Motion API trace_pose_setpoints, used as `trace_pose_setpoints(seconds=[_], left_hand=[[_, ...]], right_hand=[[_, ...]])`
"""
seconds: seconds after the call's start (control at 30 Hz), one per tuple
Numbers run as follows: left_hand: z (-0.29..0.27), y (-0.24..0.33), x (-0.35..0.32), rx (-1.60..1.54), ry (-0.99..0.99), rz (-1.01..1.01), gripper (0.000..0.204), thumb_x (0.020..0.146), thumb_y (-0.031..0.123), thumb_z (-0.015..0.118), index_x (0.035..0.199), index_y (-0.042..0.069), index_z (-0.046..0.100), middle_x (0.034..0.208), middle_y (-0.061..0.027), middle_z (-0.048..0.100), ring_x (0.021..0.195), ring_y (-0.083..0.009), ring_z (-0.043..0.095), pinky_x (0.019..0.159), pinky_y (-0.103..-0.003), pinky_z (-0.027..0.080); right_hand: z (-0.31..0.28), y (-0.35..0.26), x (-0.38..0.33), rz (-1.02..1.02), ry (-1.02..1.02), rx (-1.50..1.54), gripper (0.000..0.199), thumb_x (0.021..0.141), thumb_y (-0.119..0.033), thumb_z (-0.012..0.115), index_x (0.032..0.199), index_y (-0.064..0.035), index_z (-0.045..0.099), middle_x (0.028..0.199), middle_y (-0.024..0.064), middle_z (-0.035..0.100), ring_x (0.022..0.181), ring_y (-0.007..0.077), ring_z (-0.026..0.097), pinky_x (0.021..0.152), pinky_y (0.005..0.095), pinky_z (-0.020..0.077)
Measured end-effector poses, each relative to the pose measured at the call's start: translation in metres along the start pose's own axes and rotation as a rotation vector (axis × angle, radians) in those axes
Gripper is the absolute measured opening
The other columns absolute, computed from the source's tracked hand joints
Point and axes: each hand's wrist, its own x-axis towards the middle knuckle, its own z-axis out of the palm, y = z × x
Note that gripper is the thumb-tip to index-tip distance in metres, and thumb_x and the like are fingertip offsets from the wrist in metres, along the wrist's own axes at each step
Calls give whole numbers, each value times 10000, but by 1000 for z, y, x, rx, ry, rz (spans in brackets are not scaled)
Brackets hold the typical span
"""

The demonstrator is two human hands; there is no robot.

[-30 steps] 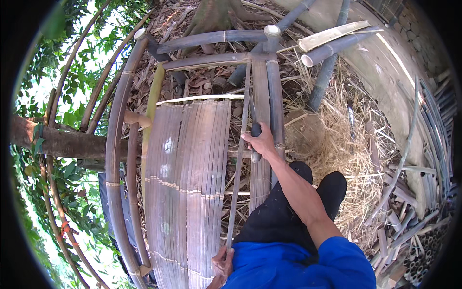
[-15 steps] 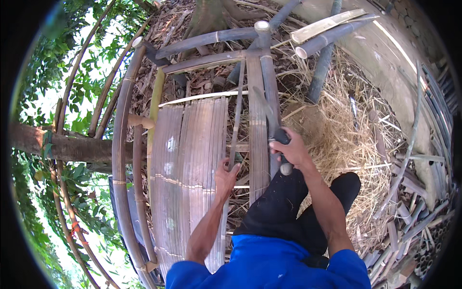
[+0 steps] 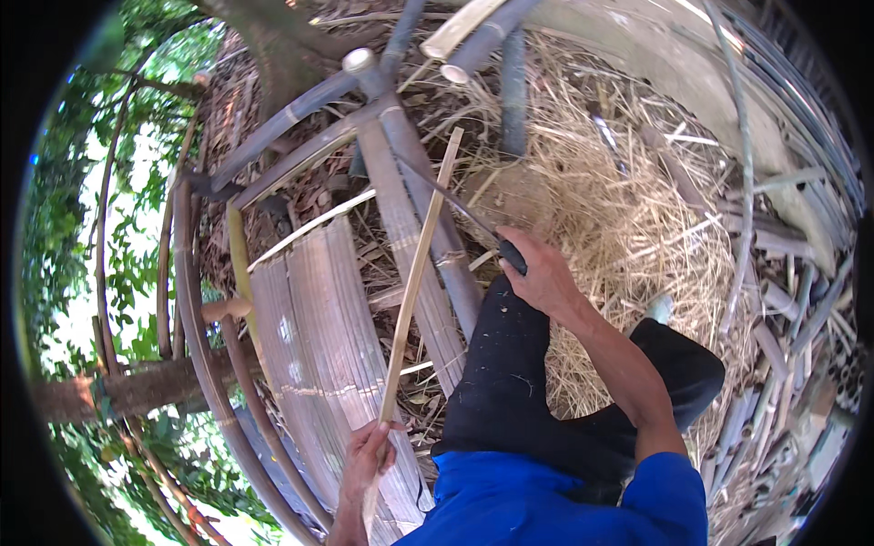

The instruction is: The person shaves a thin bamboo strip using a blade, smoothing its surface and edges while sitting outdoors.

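Observation:
My left hand (image 3: 371,450) is closed around the lower part of a long, pale bamboo strip (image 3: 419,273). The strip slants up and away over the bamboo bench frame. In my right hand (image 3: 543,278) is a knife (image 3: 513,257), gripped by its black handle. Its thin dark blade points to the far left and crosses the strip near the strip's far end; I cannot tell whether they touch. Beneath the strip, to the left, lie the bench's bamboo slats (image 3: 332,309). A flat bamboo rail (image 3: 401,223) runs on the slats' right side, with a gap between.
A round bamboo post (image 3: 360,62) rises at the bench's far corner. Straw and shavings (image 3: 619,246) cover the ground at right. Cut bamboo pieces (image 3: 482,41) lean at the back. A pile of poles (image 3: 792,309) lies along the right.
My left hand has drawn nearer to me, lifting the strip off the bench so its pale side shows. The knife has turned to cross the strip. My view has shifted right.

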Motion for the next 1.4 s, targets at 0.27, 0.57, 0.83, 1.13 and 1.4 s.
trace_pose_setpoints(seconds=[0.27, 0.57, 0.83, 1.13, 1.4], left_hand=[[-5, 77, -6, 880, 369, 363, 237, 913, 108, 753, 1124, 5, 722, 656, 12, 605, 523, -66, 485, 472, -252, 351], [73, 186, -16, 1463, 499, 547, 346, 810, 73, 763, 1154, 37, 753, 703, -115, 651, 575, -189, 628, 511, -348, 466], [144, 211, 0, 1879, 480, 568, 334, 897, 118, 719, 1224, 50, 724, 774, -154, 654, 588, -280, 628, 525, -414, 456], [181, 203, -20, 2252, 471, 717, 333, 871, 190, 808, 1195, 128, 769, 769, -93, 693, 507, -238, 583, 457, -386, 453], [206, 175, -31, 2119, 501, 585, 284, 855, 152, 824, 1120, 60, 782, 664, -95, 610, 477, -243, 560, 432, -392, 423]], right_hand=[[-35, 77, -60, 153, -4, -55, 532, 877, -126, 692, 1385, -178, 543, 1049, 152, 670, 835, 371, 700, 687, 439, 586], [-22, 137, -115, 206, -40, -13, 513, 838, -85, 727, 1312, -142, 542, 937, 165, 633, 712, 375, 687, 593, 436, 574], [8, 198, -119, 368, -60, 205, 464, 878, -133, 738, 1285, -56, 530, 996, 219, 707, 816, 366, 733, 657, 410, 591], [39, 265, -59, 477, 142, 5, 387, 947, -284, 670, 1184, -9, 535, 797, 197, 692, 599, 344, 692, 541, 401, 574], [72, 263, -48, 17, 391, 75, 384, 888, -184, 744, 1120, -14, 489, 788, 185, 670, 575, 338, 684, 480, 413, 569]])
